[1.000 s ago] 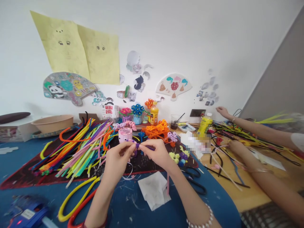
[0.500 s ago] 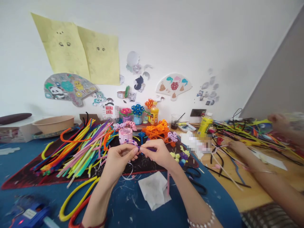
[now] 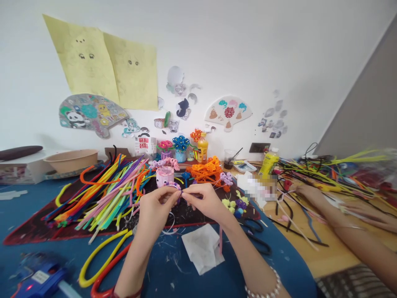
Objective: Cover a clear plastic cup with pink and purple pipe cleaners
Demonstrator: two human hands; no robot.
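Note:
My left hand (image 3: 159, 207) and my right hand (image 3: 203, 199) meet fingertip to fingertip above the dark mat. Both are closed in a pinch on a small purple pipe cleaner (image 3: 179, 198), mostly hidden by the fingers. Just behind them stands a pink pot (image 3: 165, 176) made of pipe cleaners, with purple and pink curled pieces about it. A heap of orange pipe cleaner pieces (image 3: 204, 173) lies beyond my right hand. To the left of my left hand spreads a large bundle of coloured pipe cleaners (image 3: 104, 198). Below the hands is a crumpled white paper (image 3: 201, 248).
A blue glue gun (image 3: 41, 276) with a red light lies front left, near yellow and red loops (image 3: 93, 258). Black-handled scissors (image 3: 256, 236) rest right of my forearm. Bottles (image 3: 202, 149) and a cup (image 3: 228, 159) stand at the back. Another person's hands (image 3: 313, 196) work at right.
My hands stay nearly in place, still pinching, with the right fingers slightly shifted. At right, the other person's farther hand has come down to the table. The view has shifted slightly.

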